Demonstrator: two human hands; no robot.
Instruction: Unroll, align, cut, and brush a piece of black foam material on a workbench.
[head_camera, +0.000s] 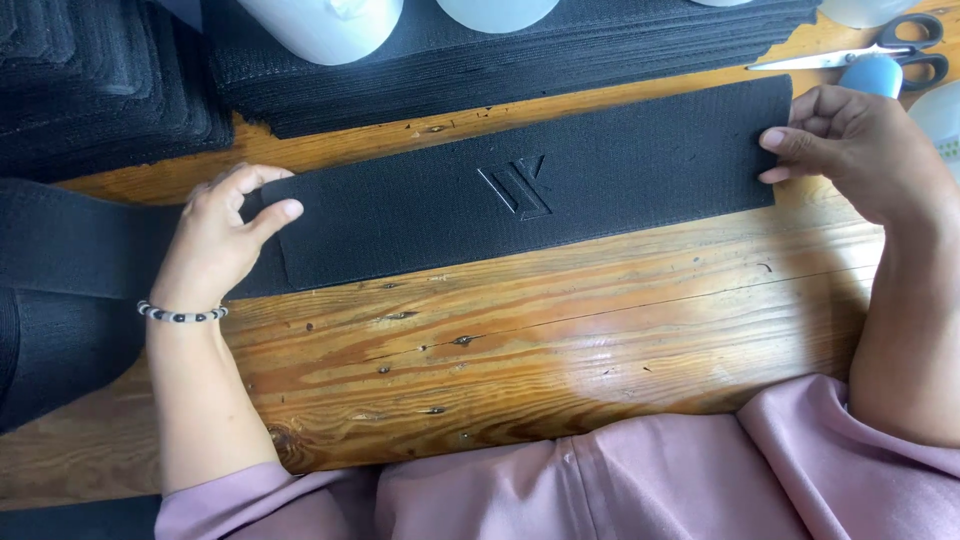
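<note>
A long black elastic band piece (600, 175) with an embossed emblem (520, 186) in its middle lies flat across a wooden table (560, 330). My left hand (215, 240) holds the band's left end, thumb on top and fingers along the edge. At the other end my right hand (850, 145) pinches the right edge with its fingertips. A beaded bracelet sits on my left wrist. More black band material runs off to the left under my left hand.
Stacks of black band pieces (480, 50) fill the far side, with another pile (90, 80) at the far left. White cone spools (325, 25) stand on the stack. Scissors (880, 50) lie at the far right near pale blue objects (870, 75).
</note>
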